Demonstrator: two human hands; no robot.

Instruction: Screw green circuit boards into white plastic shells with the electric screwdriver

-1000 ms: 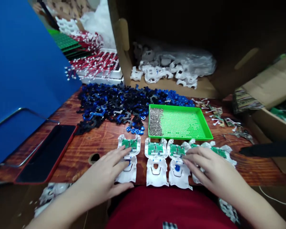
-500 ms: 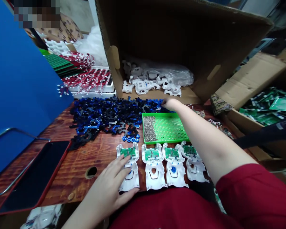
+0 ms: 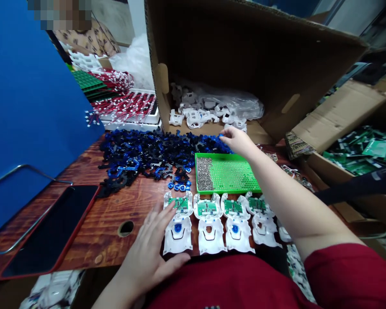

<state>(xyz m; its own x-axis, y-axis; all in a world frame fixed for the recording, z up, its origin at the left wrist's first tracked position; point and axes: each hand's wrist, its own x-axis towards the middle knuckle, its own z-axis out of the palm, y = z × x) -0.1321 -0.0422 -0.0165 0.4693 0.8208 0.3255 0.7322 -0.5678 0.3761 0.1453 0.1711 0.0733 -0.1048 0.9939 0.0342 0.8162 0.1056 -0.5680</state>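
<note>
My left hand [image 3: 149, 246] lies open with spread fingers at the left end of a row of white plastic shells, its fingertips by the leftmost shell [image 3: 178, 240]. Green circuit boards [image 3: 207, 209] sit in the upper shells. Two of the lower shells carry a blue button [image 3: 234, 229]; another lower shell [image 3: 211, 242] has an open hole in its middle. Reaching far forward, my right hand [image 3: 238, 140] is at the right end of a pile of blue and black plastic parts [image 3: 148, 150]. Its thumb and fingers pinch what looks like a small blue plastic part [image 3: 221, 136].
A green perforated tray [image 3: 234, 191] holds small screws [image 3: 205, 174]. Behind stands a cardboard box [image 3: 260, 56] with white plastic parts. A phone [image 3: 51, 231] lies left, near a table hole [image 3: 126, 228]. Red wires [image 3: 125, 105] and another person [image 3: 83, 38] are at back left.
My right hand has lifted slightly from the pile, a bit of blue showing at its fingertips. My left hand has drawn left, uncovering the leftmost shell's blue button. The view has shifted slightly.
</note>
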